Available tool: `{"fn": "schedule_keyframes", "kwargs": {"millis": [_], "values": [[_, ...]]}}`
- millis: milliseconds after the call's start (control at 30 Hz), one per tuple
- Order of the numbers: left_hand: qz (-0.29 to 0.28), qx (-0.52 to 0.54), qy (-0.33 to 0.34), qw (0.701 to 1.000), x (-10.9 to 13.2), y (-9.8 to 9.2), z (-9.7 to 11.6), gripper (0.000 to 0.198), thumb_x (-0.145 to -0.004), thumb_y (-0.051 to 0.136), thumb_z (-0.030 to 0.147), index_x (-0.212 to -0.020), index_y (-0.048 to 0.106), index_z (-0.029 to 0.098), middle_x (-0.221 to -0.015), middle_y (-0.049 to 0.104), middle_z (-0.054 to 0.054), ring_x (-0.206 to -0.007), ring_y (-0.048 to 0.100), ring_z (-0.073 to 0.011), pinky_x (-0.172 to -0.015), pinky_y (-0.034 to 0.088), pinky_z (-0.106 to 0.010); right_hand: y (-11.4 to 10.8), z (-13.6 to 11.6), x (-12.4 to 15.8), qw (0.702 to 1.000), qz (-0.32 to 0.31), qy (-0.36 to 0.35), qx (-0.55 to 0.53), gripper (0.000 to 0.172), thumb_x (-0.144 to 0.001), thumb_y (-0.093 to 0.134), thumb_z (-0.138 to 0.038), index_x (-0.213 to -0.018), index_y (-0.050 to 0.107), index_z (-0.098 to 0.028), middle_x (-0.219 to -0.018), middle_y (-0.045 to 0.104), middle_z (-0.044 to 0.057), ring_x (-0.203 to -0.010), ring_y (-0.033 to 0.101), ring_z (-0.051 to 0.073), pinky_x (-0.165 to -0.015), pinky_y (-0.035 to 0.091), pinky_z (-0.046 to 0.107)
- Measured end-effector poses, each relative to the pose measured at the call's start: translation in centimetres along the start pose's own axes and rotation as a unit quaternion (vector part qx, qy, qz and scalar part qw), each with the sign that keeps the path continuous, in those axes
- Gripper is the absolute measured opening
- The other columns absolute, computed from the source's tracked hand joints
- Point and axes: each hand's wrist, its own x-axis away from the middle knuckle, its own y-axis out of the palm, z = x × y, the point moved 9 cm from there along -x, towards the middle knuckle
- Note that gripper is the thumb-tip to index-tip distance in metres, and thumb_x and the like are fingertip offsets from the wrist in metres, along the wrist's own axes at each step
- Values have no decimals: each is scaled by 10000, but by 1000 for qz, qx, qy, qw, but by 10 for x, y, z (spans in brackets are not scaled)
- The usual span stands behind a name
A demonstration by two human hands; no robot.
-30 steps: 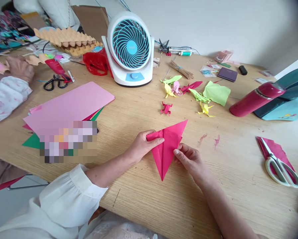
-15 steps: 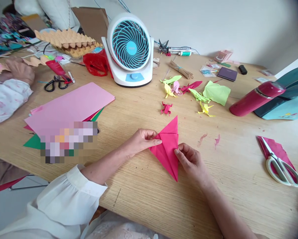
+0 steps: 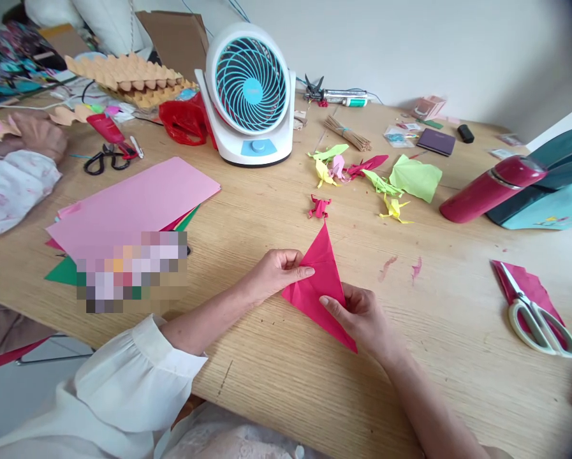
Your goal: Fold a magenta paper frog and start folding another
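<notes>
A folded sheet of magenta origami paper [image 3: 320, 262] is between my hands, just above the table, its smooth triangular face toward me. My left hand [image 3: 282, 274] pinches its left edge, thumb on top and fingers beneath. On the right edge, my right hand [image 3: 362, 315] grips it with the thumb lying across the face and the fingers hidden behind. The top point of the paper reaches close to a small red origami frog [image 3: 319, 206]. Beyond it lie a yellow folded figure [image 3: 395, 208] and several other folded figures in green, pink and red.
White-handled scissors [image 3: 539, 319] rest on magenta paper at the right, near a red flask [image 3: 493, 188]. A stack of coloured paper, pink sheet [image 3: 142, 197] uppermost, lies left. Behind stands a white fan [image 3: 252, 95]. Another person's hand [image 3: 41, 137] is at far left.
The paper has turned so a plain face replaces the side with visible fold lines, and its lower tip has swung right. My right hand has shifted its thumb onto the face.
</notes>
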Motion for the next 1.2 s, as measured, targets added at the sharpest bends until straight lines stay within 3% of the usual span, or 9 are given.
{"fn": "schedule_keyframes", "kwargs": {"millis": [300,467,600,833,1067,1200], "values": [[79,10,53,995,-3,-23,10,350,-712,796,433,-719,602,143,-668,561,34,-618,496,-85,-612,396,-224,-15,1,1,999,32,13,18,446,-831,648,-545,-618,464,-199,-552,363,-58,-525,271,86,-482,183,254],[135,5,69,988,-3,-38,18,357,-686,810,421,-674,591,140,-629,524,46,-606,455,-75,-607,374,-213,-32,7,4,997,49,36,45,449,-802,663,-603,-672,622,-176,-575,622,22,-508,403,108,-461,246,250],[132,34,63,989,-4,-37,19,351,-670,823,420,-715,620,136,-668,572,31,-662,514,-95,-665,419,-231,-45,11,6,996,64,42,39,424,-801,683,-585,-676,640,-182,-611,684,48,-518,465,118,-468,299,248],[132,25,55,989,-6,-38,12,366,-655,834,436,-714,626,140,-672,601,19,-664,547,-113,-663,436,-251,-66,5,9,991,110,23,71,495,-720,768,-573,-509,521,-199,-416,520,-17,-413,358,87,-425,248,249],[115,23,49,992,-10,-42,7,361,-636,850,431,-701,643,143,-672,632,4,-635,558,-115,-627,441,-255,-76,-9,12,994,73,-22,80,425,-769,723,-573,-588,632,-199,-524,621,29,-486,519,131,-470,406,250],[101,25,47,993,-11,-40,7,369,-608,863,425,-725,671,132,-666,636,4,-596,533,-90,-566,400,-221,-95,-18,15,985,121,-64,102,417,-806,690,-567,-597,648,-208,-538,625,37,-504,540,144,-489,444,260]]}}
